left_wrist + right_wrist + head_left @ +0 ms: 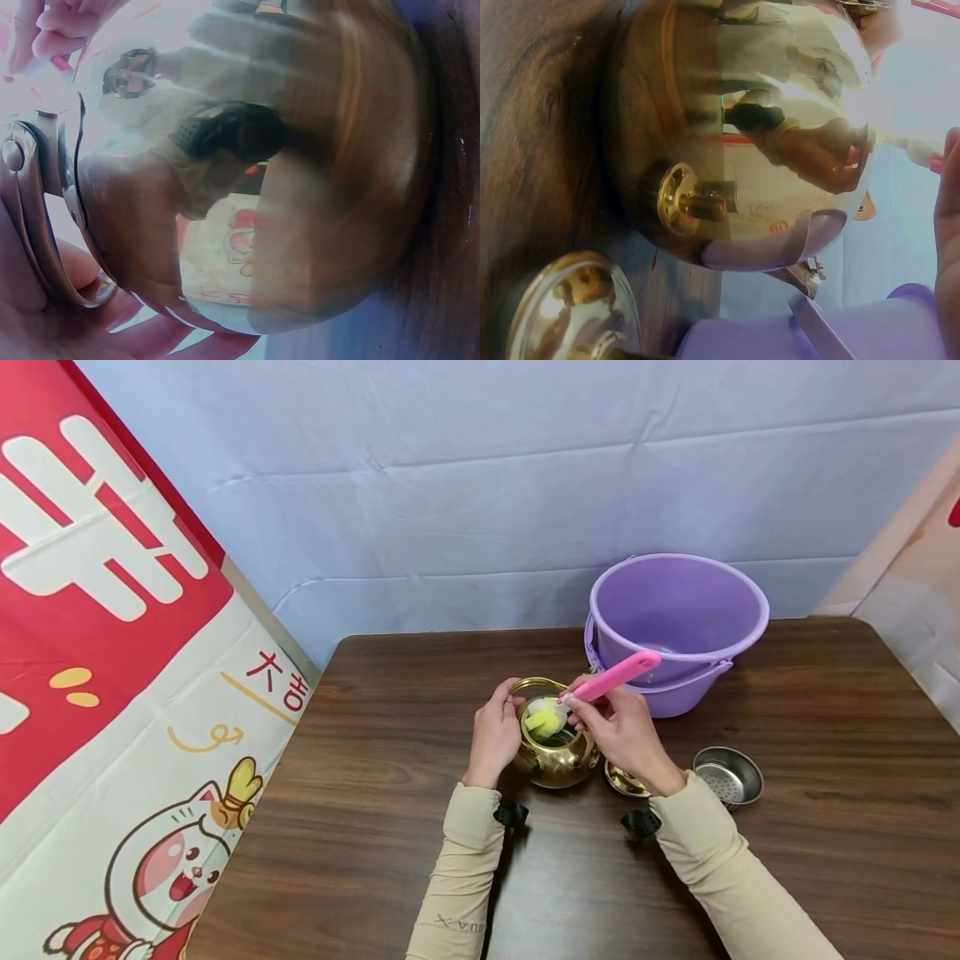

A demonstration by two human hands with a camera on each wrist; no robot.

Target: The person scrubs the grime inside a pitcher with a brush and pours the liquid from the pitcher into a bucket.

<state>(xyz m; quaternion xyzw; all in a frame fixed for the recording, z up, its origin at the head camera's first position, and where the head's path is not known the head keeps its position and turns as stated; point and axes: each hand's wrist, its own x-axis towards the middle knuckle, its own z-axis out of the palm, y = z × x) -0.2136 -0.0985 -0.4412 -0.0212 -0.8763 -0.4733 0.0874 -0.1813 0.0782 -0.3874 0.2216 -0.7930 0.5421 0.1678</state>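
Observation:
A shiny gold-coloured teapot (557, 766) without its lid stands on the table, its loop handle (536, 682) raised. My left hand (496, 731) grips it from the left, fingers around the handle base and upper side; in the left wrist view the fingers (150, 337) show behind the round body. My right hand (618, 731) holds a cleaning brush by its pink handle (618, 675). The brush's yellow and white head (545, 718) is in the pot's mouth, tilted. The gold lid (626, 782) lies on the table under my right wrist, partly hidden.
Behind my right hand stands a purple bucket (678, 610) with its handle hanging down. A metal strainer basket (729, 775) sits right of my right wrist. The brown wooden table (360, 760) meets a pale blue cloth (450, 527) at the back.

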